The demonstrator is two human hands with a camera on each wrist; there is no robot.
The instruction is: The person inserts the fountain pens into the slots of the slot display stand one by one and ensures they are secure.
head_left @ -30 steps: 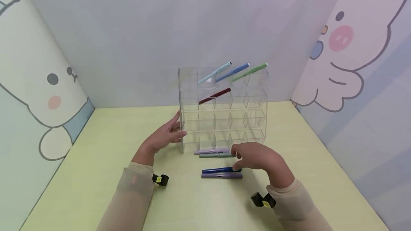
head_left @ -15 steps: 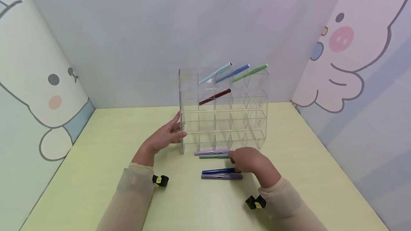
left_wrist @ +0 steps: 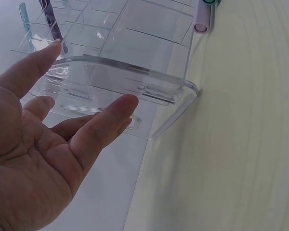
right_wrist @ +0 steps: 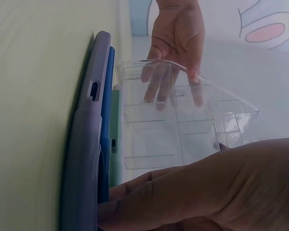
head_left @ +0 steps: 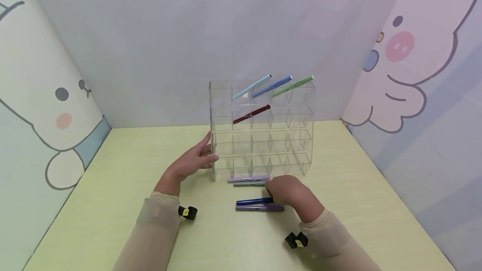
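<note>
A clear acrylic pen rack (head_left: 261, 147) stands on the table. My left hand (head_left: 192, 160) is at its left side, thumb by the front edge and fingers spread along the side panel, as the left wrist view (left_wrist: 43, 139) also shows. My right hand (head_left: 291, 191) pinches a dark blue pen (head_left: 251, 201) near its right end; the fingertips are partly hidden. In the right wrist view the thumb (right_wrist: 135, 211) lies against this pen. A purple pen (head_left: 260, 208) lies alongside, nearer me. Beyond are a grey-green pen (head_left: 248, 184) and a lilac pen (head_left: 246, 179).
Light blue (head_left: 251, 87), blue (head_left: 273, 86) and green (head_left: 293, 85) pens lean in the rack's top row. One dark red pen (head_left: 251, 114) leans in the row below. A pale wall (head_left: 169, 53) with cartoon figures rises behind the yellow-green table (head_left: 132, 170).
My right hand has moved left and down, and its fingers have closed around the dark blue pen's right end. My left hand stays by the rack.
</note>
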